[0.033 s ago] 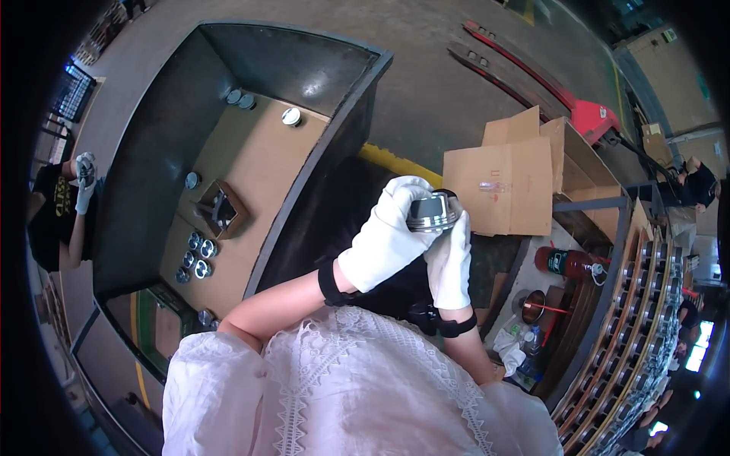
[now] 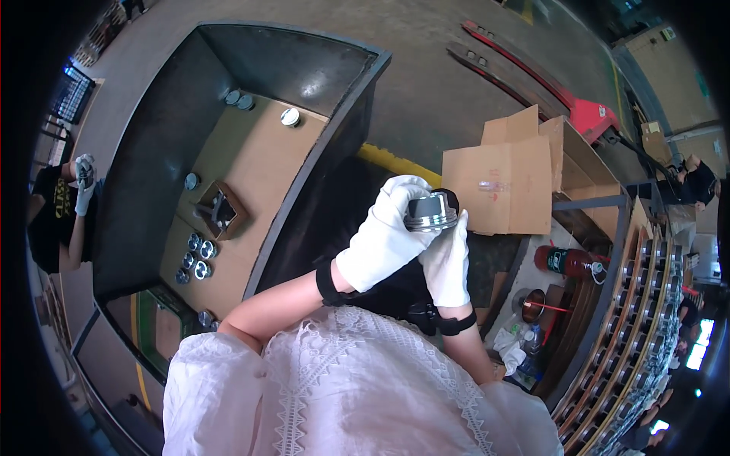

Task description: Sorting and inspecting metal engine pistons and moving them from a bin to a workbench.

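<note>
Both my hands wear white gloves with black bands at the wrists. A metal engine piston [image 2: 430,213], grey on top with bright ring grooves round its side, is held up in front of my body. My left hand [image 2: 391,232] is closed round its left side. Against the lower right edge of the piston, my right hand [image 2: 446,264] is closed, its fingertips partly hidden behind the metal. A small dark part [image 2: 452,199] shows at the piston's far right; I cannot make out what it is.
At left, a deep grey metal bin [image 2: 319,163] holds several pistons [image 2: 201,269] and a small cardboard box [image 2: 236,220] on brown board. Right of my hands are an open carton [image 2: 498,182], a red-liquid bottle [image 2: 563,261] and stacked pistons [image 2: 627,327]. A red pallet jack [image 2: 593,118] stands beyond.
My right hand has shifted slightly down and left along the piston's edge. The piston and my left hand have moved only a touch to the left.
</note>
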`<state>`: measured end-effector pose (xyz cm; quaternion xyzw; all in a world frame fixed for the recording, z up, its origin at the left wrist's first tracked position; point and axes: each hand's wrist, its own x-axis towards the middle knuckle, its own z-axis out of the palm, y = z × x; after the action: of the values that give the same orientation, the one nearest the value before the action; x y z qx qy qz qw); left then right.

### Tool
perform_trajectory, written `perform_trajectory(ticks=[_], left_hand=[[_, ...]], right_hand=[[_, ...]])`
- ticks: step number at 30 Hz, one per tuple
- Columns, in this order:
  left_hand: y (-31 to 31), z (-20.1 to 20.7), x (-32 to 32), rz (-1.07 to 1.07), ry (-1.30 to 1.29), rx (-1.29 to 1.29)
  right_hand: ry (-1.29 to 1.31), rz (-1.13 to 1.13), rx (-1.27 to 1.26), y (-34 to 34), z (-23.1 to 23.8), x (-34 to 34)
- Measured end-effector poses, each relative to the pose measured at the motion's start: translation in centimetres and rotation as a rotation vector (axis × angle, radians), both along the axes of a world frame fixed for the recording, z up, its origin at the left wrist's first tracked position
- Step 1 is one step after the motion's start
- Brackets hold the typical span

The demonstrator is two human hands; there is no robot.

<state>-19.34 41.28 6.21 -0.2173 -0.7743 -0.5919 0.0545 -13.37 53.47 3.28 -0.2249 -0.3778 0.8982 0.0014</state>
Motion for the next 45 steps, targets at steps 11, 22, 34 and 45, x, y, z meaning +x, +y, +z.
perform_trajectory(ticks=[11, 22, 34, 45], left_hand=[[-1.1, 0.5, -0.2, -0.002, 0.077, -0.001], [-1.2, -0.4, -0.2, 0.005, 0.066, -0.066], [-1.9, -4.8, 0.4, -0.046, -0.148, -0.166], [-2.4, 3.7, 4.7, 0.036, 0.233, -0.211]], right_hand=[[0.271, 0.196, -0.339, 0.1, 2.4, -0.2], [0.205, -0.056, 0.373, -0.3, 1.2, -0.1], [0.197, -0.222, 1.232, -0.8, -0.7, -0.3], [0.302, 0.114, -0.559, -0.8, 2.9, 2.3]])
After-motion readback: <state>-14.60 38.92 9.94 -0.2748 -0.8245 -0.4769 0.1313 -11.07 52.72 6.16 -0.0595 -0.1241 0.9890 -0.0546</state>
